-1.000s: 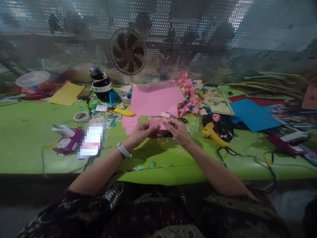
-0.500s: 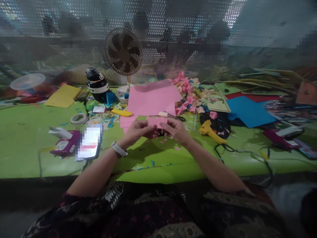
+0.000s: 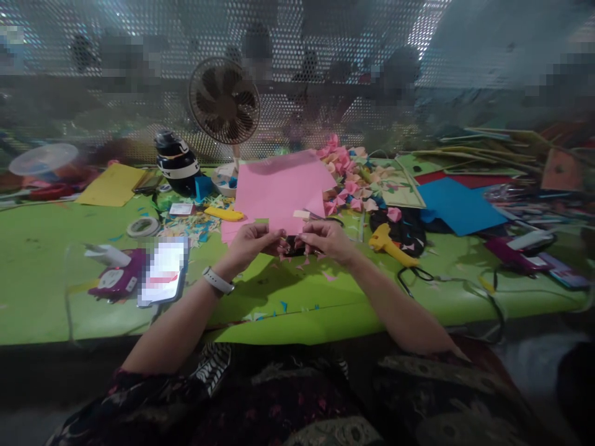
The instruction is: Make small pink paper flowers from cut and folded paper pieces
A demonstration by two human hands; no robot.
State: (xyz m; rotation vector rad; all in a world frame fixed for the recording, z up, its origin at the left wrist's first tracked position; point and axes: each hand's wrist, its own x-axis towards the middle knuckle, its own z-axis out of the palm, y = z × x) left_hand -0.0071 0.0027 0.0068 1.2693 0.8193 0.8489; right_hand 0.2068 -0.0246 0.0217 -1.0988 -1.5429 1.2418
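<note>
A small piece of pink paper (image 3: 286,227) is pinched between my two hands above the green table. My left hand (image 3: 255,243), with a white band on its wrist, grips its left end with thumb and fingers. Closed on the right end is my right hand (image 3: 328,240). Behind them lies a large pink sheet (image 3: 281,186), with dark-handled scissors (image 3: 332,220) near its lower right corner. A yellow cutter (image 3: 224,214) rests left of the sheet. Small pink scraps lie on the table below my hands.
Left are a phone (image 3: 162,271), a purple device (image 3: 116,275), a tape roll (image 3: 142,227) and a black bottle (image 3: 175,164). A fan (image 3: 225,102) stands behind. Folded pink flowers (image 3: 341,162), a yellow glue gun (image 3: 393,246) with its cord and blue paper (image 3: 460,204) are right.
The fingers of both hands have shifted on the small pink paper, which now sits slightly further left between them. The whole view has moved a little.
</note>
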